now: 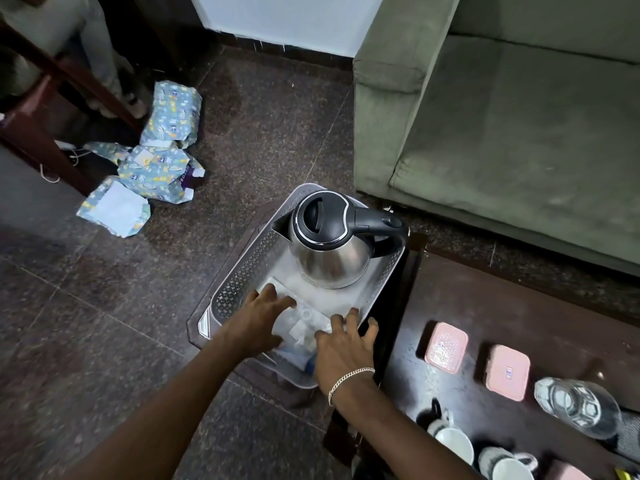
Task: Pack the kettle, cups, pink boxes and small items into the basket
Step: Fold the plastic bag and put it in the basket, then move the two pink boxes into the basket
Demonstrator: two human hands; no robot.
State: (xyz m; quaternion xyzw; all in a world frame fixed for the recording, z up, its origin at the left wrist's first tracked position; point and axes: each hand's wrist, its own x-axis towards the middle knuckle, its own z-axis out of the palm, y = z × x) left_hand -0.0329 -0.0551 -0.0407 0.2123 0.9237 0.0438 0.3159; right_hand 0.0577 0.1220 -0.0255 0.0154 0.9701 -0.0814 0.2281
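A green sofa (519, 126) filled the upper right, its armrest toward the wall. On the dark speckled floor (270, 126) to the left lay three crumpled packages (152, 161) in blue patterned wrapping paper — close together, the nearest showing a pale underside. Beside them rose dark wooden furniture legs (52, 109). A dark wooden table (512, 306) stood lower right — glossy and reflective.

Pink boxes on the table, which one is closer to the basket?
The left pink box, which lies nearer the basket. The other pink box sits farther right, beside the upturned glass.
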